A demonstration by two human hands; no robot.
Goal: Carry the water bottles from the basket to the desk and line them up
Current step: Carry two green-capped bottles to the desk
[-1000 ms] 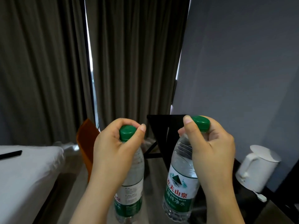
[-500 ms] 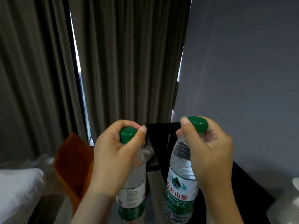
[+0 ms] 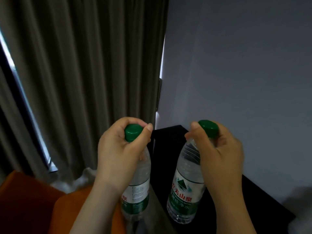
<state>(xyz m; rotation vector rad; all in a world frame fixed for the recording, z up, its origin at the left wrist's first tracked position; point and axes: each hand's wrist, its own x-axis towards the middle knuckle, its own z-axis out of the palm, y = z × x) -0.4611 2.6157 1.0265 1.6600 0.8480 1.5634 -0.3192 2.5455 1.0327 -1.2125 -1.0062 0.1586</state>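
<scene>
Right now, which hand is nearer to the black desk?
Right. The right hand holds the right bottle over the black desk; the left hand holds the left bottle off its left edge, near the orange chair.

The left bottle [image 3: 141, 176] and right bottle [image 3: 184, 188], clear with green caps and labels, are hanging upright, apart, at lower centre; the right is overlapping the black desk [image 3: 168, 146].

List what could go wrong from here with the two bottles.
The left hand and right hand hold the left bottle and right bottle by their tops only; either might slip or swing. The left bottle appears to hang past the desk edge; lowered here, it could miss.
</scene>
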